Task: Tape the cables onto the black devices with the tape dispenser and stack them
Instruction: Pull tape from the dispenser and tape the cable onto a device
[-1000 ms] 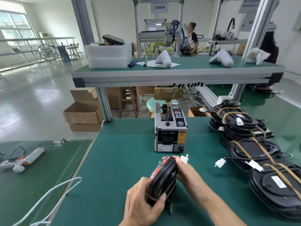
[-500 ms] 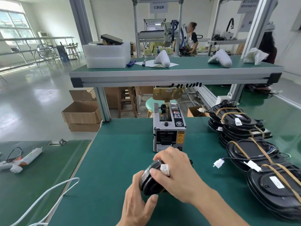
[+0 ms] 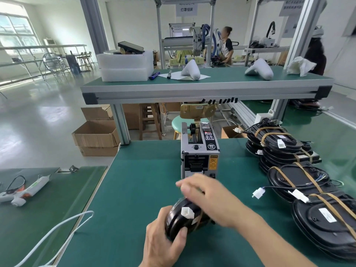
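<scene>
My left hand grips a black oval device near the table's front edge; a white cable connector and a strip of tan tape lie on top of it. Blurred by motion, my right hand hovers over the device's far side with its fingers stretched toward the grey tape dispenser just behind. I see nothing in that hand. On the right lie stacks of taped black devices with cables and white connectors.
The green table has a white cable along its left edge. A glue gun lies on the lower bench to the left. A raised shelf spans the back; cardboard boxes and a stool stand beyond.
My right hand has lifted off the device's top and moved forward toward the dispenser. The white connector now lies uncovered on the device, which my left hand keeps holding.
</scene>
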Motion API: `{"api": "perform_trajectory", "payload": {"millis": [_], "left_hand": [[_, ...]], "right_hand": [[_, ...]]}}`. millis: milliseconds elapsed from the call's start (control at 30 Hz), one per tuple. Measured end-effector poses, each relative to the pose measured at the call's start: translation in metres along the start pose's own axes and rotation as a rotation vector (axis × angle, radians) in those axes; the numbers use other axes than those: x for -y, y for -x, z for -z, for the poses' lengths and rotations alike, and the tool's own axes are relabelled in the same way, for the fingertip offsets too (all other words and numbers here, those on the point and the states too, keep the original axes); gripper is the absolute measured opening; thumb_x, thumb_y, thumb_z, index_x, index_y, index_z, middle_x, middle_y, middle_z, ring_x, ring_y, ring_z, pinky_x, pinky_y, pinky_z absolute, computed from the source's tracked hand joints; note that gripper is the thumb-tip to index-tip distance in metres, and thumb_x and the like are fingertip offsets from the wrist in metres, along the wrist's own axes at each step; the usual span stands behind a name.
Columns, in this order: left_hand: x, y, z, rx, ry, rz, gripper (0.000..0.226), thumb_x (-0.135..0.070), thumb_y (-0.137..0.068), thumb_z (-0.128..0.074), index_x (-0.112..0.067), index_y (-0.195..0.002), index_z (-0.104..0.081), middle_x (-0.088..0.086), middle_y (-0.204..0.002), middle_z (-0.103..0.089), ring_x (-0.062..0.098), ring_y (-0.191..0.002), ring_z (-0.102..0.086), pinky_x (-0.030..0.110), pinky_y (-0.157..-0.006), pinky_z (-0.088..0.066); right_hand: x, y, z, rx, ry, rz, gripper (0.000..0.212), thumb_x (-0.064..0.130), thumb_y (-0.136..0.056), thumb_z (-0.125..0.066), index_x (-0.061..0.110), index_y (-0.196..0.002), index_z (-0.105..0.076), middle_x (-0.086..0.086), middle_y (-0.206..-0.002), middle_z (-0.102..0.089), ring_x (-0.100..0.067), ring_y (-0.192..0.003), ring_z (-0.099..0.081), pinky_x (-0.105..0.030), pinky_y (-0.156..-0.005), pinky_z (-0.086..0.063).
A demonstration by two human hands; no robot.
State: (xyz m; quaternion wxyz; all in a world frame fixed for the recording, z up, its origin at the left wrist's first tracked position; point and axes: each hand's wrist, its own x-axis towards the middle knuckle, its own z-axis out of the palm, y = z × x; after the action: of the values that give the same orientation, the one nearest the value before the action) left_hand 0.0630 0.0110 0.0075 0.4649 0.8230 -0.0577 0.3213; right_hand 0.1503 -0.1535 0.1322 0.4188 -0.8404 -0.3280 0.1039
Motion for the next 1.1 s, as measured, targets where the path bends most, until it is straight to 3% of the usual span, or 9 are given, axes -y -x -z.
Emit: {"api": "perform_trajectory", "payload": {"millis": [67,133,200,267,400,500,667,833,1100], "left_hand": [[0.0,0.0,-0.001,0.006,-0.006,0.011,0.04,-0.048,-0.081,-0.065,-0.04,-0.119,-0.059,-0.019,-0.078,-0.069,0.002,-0.062,-0.064,0.02,-0.059,-0.053],[0.0,0.0,-0.002,0.022,-0.008,0.004,0.04,-0.047,-0.079,-0.067,-0.039,-0.118,-0.06,-0.017,-0.077,-0.067,0.005,-0.061,-0.062,0.023,-0.057,-0.053],[-0.002,0.001,-0.001,0.044,-0.008,-0.014,0.041,-0.05,-0.08,-0.068,-0.037,-0.118,-0.06,-0.019,-0.076,-0.065,0.003,-0.06,-0.06,0.022,-0.056,-0.051],[-0.004,0.0,0.0,0.05,0.0,-0.014,0.042,-0.052,-0.08,-0.068,-0.038,-0.119,-0.06,-0.02,-0.076,-0.065,0.001,-0.06,-0.061,0.02,-0.056,-0.051],[-0.007,-0.002,-0.001,0.028,-0.011,-0.032,0.041,-0.052,-0.08,-0.067,-0.035,-0.117,-0.061,-0.017,-0.073,-0.063,0.005,-0.057,-0.059,0.025,-0.054,-0.052],[-0.009,-0.002,-0.001,0.03,-0.013,-0.044,0.039,-0.051,-0.08,-0.067,-0.032,-0.114,-0.061,-0.013,-0.07,-0.061,0.011,-0.055,-0.058,0.031,-0.05,-0.052],[-0.012,-0.002,0.0,0.023,-0.019,-0.054,0.039,-0.053,-0.081,-0.066,-0.032,-0.113,-0.061,-0.01,-0.07,-0.063,0.015,-0.055,-0.06,0.034,-0.05,-0.052],[-0.014,-0.003,-0.001,0.03,-0.016,-0.046,0.041,-0.054,-0.08,-0.066,-0.032,-0.114,-0.061,-0.01,-0.073,-0.065,0.016,-0.057,-0.061,0.033,-0.051,-0.053],[-0.014,-0.003,0.0,0.034,-0.028,-0.036,0.043,-0.055,-0.08,-0.065,-0.033,-0.116,-0.06,-0.013,-0.073,-0.067,0.011,-0.057,-0.062,0.031,-0.052,-0.053]], "right_hand": [[-0.006,-0.02,0.012,-0.221,-0.136,-0.099,0.033,0.069,-0.089,-0.057,0.043,-0.1,-0.074,0.021,-0.097,-0.075,-0.001,-0.09,-0.07,-0.027,-0.087,-0.055],[-0.02,-0.042,0.02,-0.423,-0.207,-0.269,0.02,0.035,-0.092,-0.064,0.024,-0.085,-0.078,0.006,-0.082,-0.077,-0.009,-0.069,-0.073,-0.038,-0.079,-0.061],[-0.037,-0.061,0.02,-0.471,-0.299,-0.477,0.02,0.011,-0.093,-0.06,0.007,-0.082,-0.077,-0.011,-0.082,-0.077,-0.013,-0.058,-0.07,-0.04,-0.074,-0.062],[-0.045,-0.077,0.02,-0.466,-0.415,-0.629,0.018,0.002,-0.091,-0.057,0.001,-0.082,-0.073,-0.018,-0.082,-0.074,-0.018,-0.058,-0.066,-0.034,-0.064,-0.059],[-0.043,-0.104,0.027,-0.439,-0.564,-0.757,0.007,-0.003,-0.096,-0.057,-0.001,-0.097,-0.063,-0.018,-0.085,-0.069,-0.025,-0.067,-0.066,-0.034,-0.058,-0.059],[-0.042,-0.111,0.025,-0.438,-0.694,-0.805,0.015,-0.007,-0.097,-0.056,-0.003,-0.111,-0.059,-0.021,-0.091,-0.065,-0.029,-0.077,-0.066,-0.036,-0.056,-0.057],[-0.044,-0.115,0.013,-0.571,-0.921,-0.846,0.019,-0.013,-0.093,-0.056,-0.004,-0.109,-0.059,-0.019,-0.086,-0.063,-0.025,-0.069,-0.062,-0.037,-0.053,-0.055],[-0.045,-0.12,0.008,-0.656,-0.913,-0.865,0.014,-0.012,-0.091,-0.06,-0.002,-0.101,-0.062,-0.019,-0.086,-0.068,-0.025,-0.066,-0.065,-0.036,-0.054,-0.056],[-0.048,-0.126,0.003,-0.754,-0.875,-0.92,0.017,-0.012,-0.09,-0.064,-0.007,-0.106,-0.062,-0.021,-0.082,-0.07,-0.024,-0.056,-0.066,-0.032,-0.047,-0.053]]}}
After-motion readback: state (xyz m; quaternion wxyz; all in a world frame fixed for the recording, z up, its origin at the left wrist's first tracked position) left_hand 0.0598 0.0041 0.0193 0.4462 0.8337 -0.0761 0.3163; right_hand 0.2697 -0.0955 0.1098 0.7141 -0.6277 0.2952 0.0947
